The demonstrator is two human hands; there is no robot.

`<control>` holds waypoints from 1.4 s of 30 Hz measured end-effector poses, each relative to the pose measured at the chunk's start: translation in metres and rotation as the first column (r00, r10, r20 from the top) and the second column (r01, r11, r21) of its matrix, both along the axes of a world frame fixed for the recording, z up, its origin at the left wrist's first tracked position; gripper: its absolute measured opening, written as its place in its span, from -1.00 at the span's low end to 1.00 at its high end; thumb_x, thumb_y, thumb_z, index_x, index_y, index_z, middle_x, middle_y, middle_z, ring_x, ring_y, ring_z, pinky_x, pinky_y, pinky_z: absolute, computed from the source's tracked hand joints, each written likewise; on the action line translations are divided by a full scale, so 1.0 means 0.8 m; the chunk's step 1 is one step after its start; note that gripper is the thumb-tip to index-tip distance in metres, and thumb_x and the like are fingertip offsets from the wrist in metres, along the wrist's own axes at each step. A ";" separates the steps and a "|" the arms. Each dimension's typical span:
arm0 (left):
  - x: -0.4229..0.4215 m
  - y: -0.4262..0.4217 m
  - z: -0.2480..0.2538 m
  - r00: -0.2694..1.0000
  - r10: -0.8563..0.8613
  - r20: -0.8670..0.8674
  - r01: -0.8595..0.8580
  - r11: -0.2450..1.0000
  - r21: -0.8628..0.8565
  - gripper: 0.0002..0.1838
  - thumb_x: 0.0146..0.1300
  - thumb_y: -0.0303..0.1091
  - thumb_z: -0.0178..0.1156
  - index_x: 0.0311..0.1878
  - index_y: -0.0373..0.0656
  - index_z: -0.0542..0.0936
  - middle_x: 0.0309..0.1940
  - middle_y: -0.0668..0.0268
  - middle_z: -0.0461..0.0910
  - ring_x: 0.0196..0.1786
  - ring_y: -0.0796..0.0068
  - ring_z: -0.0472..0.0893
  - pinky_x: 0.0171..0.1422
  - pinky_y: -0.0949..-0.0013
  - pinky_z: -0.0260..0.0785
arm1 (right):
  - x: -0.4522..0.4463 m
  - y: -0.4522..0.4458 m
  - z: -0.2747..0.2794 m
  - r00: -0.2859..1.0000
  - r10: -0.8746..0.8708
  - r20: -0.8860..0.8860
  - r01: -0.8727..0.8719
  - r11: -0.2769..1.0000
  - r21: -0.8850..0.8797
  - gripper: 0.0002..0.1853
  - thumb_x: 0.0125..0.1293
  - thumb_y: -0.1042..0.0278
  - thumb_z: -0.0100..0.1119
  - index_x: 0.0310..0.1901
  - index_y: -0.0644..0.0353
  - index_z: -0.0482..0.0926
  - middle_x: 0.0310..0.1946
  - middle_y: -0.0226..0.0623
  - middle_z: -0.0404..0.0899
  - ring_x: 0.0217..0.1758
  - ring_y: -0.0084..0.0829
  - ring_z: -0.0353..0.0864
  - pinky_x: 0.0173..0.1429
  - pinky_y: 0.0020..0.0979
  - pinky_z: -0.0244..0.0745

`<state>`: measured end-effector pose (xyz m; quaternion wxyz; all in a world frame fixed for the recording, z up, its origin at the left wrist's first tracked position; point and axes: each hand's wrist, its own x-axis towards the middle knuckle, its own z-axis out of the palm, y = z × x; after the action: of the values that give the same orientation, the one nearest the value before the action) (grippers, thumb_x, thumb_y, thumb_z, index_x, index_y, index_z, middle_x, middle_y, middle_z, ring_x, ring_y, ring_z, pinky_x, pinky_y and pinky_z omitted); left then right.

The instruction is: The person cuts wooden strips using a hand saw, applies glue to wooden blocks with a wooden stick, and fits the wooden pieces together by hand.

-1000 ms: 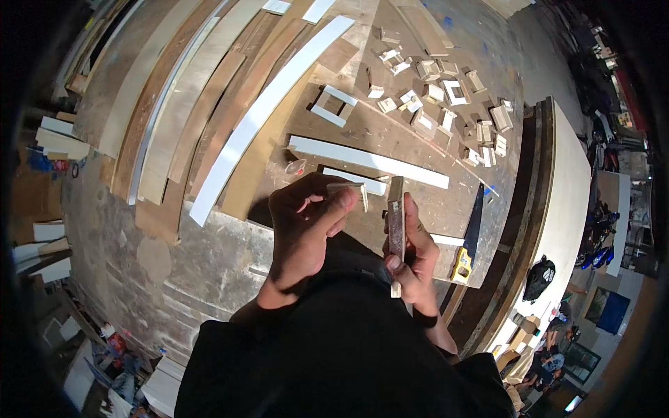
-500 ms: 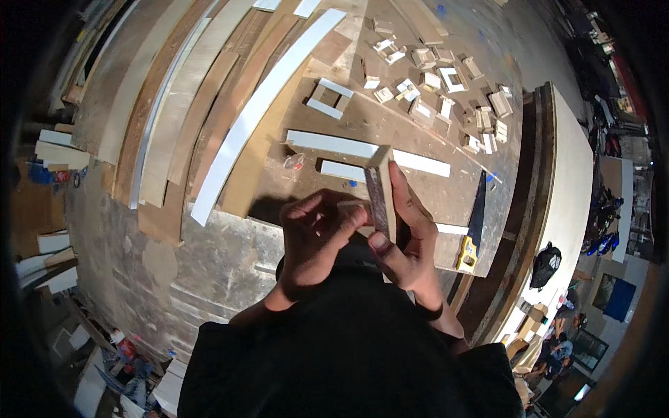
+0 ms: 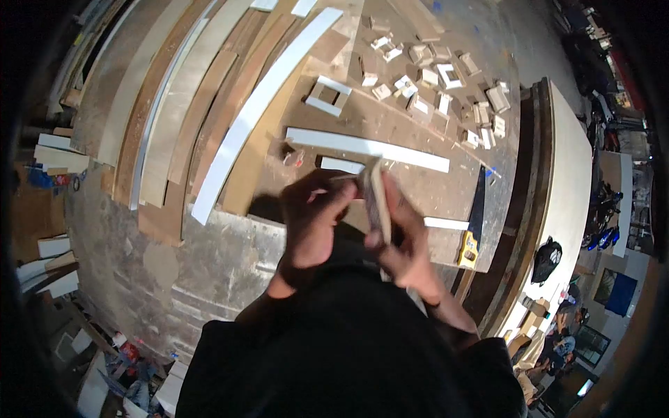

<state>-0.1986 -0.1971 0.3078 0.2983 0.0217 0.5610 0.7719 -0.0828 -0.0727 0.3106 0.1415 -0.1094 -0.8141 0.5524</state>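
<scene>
My right hand [image 3: 411,244] is closed around a short wooden block [image 3: 377,198], held upright above the table and blurred by motion. Against the block's left side, my left hand [image 3: 310,219] pinches a small piece of wood [image 3: 346,177], mostly hidden by the fingers. I cannot tell whether the two pieces are joined. Just beyond my hands a long white-faced strip [image 3: 411,158] lies on the table, with a shorter white strip [image 3: 340,165] partly behind my left fingers. A small rectangular wooden frame [image 3: 327,96] rests farther back.
A handsaw with a yellow handle [image 3: 468,249] lies at the table's right side. Several small wooden frames and blocks [image 3: 425,76] are scattered at the back right. Long boards [image 3: 230,150] cover the left. A white-topped surface [image 3: 568,174] with a black bag [image 3: 548,261] stands right.
Both hands have shifted slightly, and the wooden block has turned and dropped a little. My left fingers have moved up along its side.
</scene>
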 end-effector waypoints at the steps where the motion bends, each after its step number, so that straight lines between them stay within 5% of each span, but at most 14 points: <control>1: -0.008 -0.004 0.000 1.000 0.010 0.024 -0.011 0.997 0.079 -0.91 0.31 -0.43 0.29 -0.21 -0.24 0.69 -0.49 0.41 0.62 -0.49 0.74 0.43 -0.48 0.55 0.19 | 0.007 -0.002 -0.001 0.997 0.029 0.065 -0.034 0.996 0.078 -0.12 0.11 0.33 0.36 0.48 0.35 0.23 0.06 0.18 0.52 0.00 -0.10 0.58 0.16 -0.31 0.45; 2: -0.012 -0.014 0.001 0.998 0.021 0.055 -0.029 0.989 0.148 -0.91 0.32 -0.44 0.29 -0.18 -0.24 0.69 -0.45 0.38 0.64 -0.49 0.75 0.43 -0.48 0.56 0.17 | 0.016 -0.001 0.002 0.966 0.046 0.254 -0.067 0.995 0.076 -0.12 0.09 0.35 0.37 0.48 0.32 0.24 0.06 0.18 0.52 -0.01 -0.07 0.60 0.14 -0.30 0.47; 3: -0.009 -0.018 0.007 0.997 -0.022 0.078 0.004 0.975 0.224 -0.91 0.33 -0.45 0.28 -0.17 -0.25 0.68 -0.41 0.37 0.65 -0.48 0.74 0.43 -0.48 0.57 0.15 | 0.012 -0.004 -0.013 0.968 0.000 0.251 0.037 0.989 -0.144 -0.12 0.09 0.35 0.37 0.49 0.27 0.26 0.06 0.15 0.53 -0.02 -0.12 0.62 0.08 -0.29 0.51; 8: -0.013 -0.031 0.015 0.915 -0.268 0.302 0.059 0.829 0.556 -0.90 0.29 -0.51 0.26 -0.15 -0.27 0.60 -0.30 0.29 0.65 -0.48 0.70 0.42 -0.45 0.60 0.13 | 0.022 -0.003 0.002 0.985 -0.163 0.056 0.167 0.982 -0.093 -0.12 0.12 0.28 0.33 0.46 0.46 0.22 0.02 0.07 0.55 0.06 -0.24 0.56 0.22 -0.29 0.40; 12: -0.011 -0.040 0.013 0.823 -0.441 0.358 0.086 0.720 0.688 -0.91 0.23 -0.55 0.24 -0.24 -0.20 0.53 -0.35 0.30 0.61 -0.55 0.71 0.28 -0.44 0.56 0.13 | 0.022 -0.008 0.022 0.988 -0.155 0.009 0.155 0.981 -0.115 -0.10 0.11 0.23 0.33 0.46 0.49 0.22 -0.03 0.02 0.54 0.02 -0.27 0.53 0.19 -0.33 0.37; 20: 0.000 -0.046 0.010 0.772 -0.495 0.398 0.064 0.684 0.727 -0.78 0.26 -0.47 0.29 -0.04 -0.29 0.59 -0.41 0.35 0.57 -0.61 0.78 0.23 -0.42 0.56 0.18 | 0.026 -0.016 0.033 0.988 -0.107 -0.113 0.110 0.994 0.025 -0.09 0.08 0.26 0.37 0.46 0.46 0.23 -0.12 -0.06 0.53 -0.10 -0.32 0.50 0.08 -0.39 0.39; 26: 0.005 -0.048 0.017 0.832 -0.414 0.369 0.090 0.757 0.647 -0.79 0.30 -0.44 0.31 -0.04 -0.30 0.60 -0.34 0.27 0.68 -0.51 0.74 0.44 -0.25 0.55 0.42 | 0.025 -0.027 0.040 0.976 -0.020 -0.216 0.022 1.000 0.006 -0.10 0.09 0.23 0.42 0.45 0.42 0.27 -0.12 -0.07 0.50 -0.11 -0.29 0.48 0.03 -0.39 0.41; 28: 0.017 -0.041 0.025 0.986 -0.164 0.014 0.155 0.956 0.250 -0.80 0.28 -0.45 0.36 -0.10 -0.33 0.62 -0.29 0.24 0.71 -0.32 0.65 0.63 -0.12 0.54 0.50 | 0.024 -0.025 0.042 0.982 -0.016 -0.187 0.028 0.998 0.058 -0.10 0.10 0.21 0.41 0.45 0.42 0.27 -0.11 -0.07 0.50 -0.10 -0.28 0.50 0.05 -0.38 0.41; 30: 0.023 -0.044 0.037 0.949 -0.218 -0.226 0.220 0.975 -0.017 -0.75 0.24 -0.43 0.43 -0.12 -0.36 0.63 -0.30 0.25 0.73 -0.23 0.62 0.67 -0.10 0.52 0.52 | 0.019 -0.019 0.045 0.990 -0.049 -0.129 0.064 0.991 0.115 -0.10 0.16 0.13 0.38 0.45 0.43 0.26 -0.02 0.00 0.52 -0.01 -0.21 0.53 0.16 -0.32 0.41; 34: 0.031 -0.040 0.028 0.899 -0.194 -0.393 0.200 0.979 -0.028 -0.83 0.25 -0.48 0.40 -0.18 -0.36 0.64 -0.32 0.25 0.73 -0.31 0.68 0.65 -0.18 0.56 0.49 | 0.032 -0.018 0.023 0.986 -0.053 -0.159 0.055 0.998 0.008 -0.11 0.18 0.13 0.35 0.46 0.45 0.24 0.14 0.15 0.48 0.18 -0.15 0.51 0.30 -0.25 0.35; 36: 0.040 -0.034 0.030 0.911 -0.229 -0.343 0.212 0.973 -0.088 -0.88 0.27 -0.52 0.36 -0.20 -0.36 0.64 -0.33 0.26 0.73 -0.31 0.67 0.66 -0.18 0.56 0.51 | 0.035 -0.017 0.021 0.995 -0.028 -0.101 0.029 0.999 0.017 -0.11 0.19 0.13 0.34 0.46 0.46 0.23 0.18 0.18 0.46 0.24 -0.15 0.49 0.33 -0.24 0.33; 38: 0.037 -0.026 0.040 0.976 -0.173 -0.133 0.179 0.983 0.033 -0.85 0.25 -0.49 0.36 -0.17 -0.33 0.63 -0.31 0.34 0.68 -0.31 0.67 0.60 -0.15 0.55 0.46 | 0.025 -0.022 0.023 0.981 -0.105 -0.162 0.096 0.993 -0.063 -0.10 0.19 0.12 0.35 0.46 0.47 0.22 0.20 0.20 0.45 0.28 -0.12 0.48 0.37 -0.22 0.30; 40: 0.035 -0.021 0.027 0.960 -0.061 -0.273 0.079 0.995 0.056 -0.86 0.27 -0.50 0.33 -0.15 -0.31 0.63 -0.32 0.35 0.68 -0.30 0.68 0.61 -0.16 0.55 0.46 | 0.038 -0.028 0.018 0.986 -0.046 -0.158 0.046 0.999 -0.002 -0.12 0.16 0.18 0.33 0.44 0.49 0.24 0.22 0.20 0.46 0.27 -0.10 0.50 0.39 -0.24 0.28; 42: 0.052 -0.025 0.027 0.973 -0.158 -0.168 0.166 0.985 0.034 -0.87 0.27 -0.53 0.29 -0.14 -0.32 0.62 -0.33 0.36 0.68 -0.28 0.67 0.64 -0.12 0.53 0.48 | 0.035 -0.022 0.018 0.988 -0.118 -0.095 0.097 0.974 -0.205 -0.11 0.15 0.19 0.32 0.45 0.50 0.21 0.24 0.20 0.44 0.29 -0.10 0.49 0.41 -0.23 0.27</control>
<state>-0.1569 -0.2170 0.3291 0.3125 0.1383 0.5615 0.7536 -0.0549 -0.0901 0.3252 0.2028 -0.1372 -0.7388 0.6278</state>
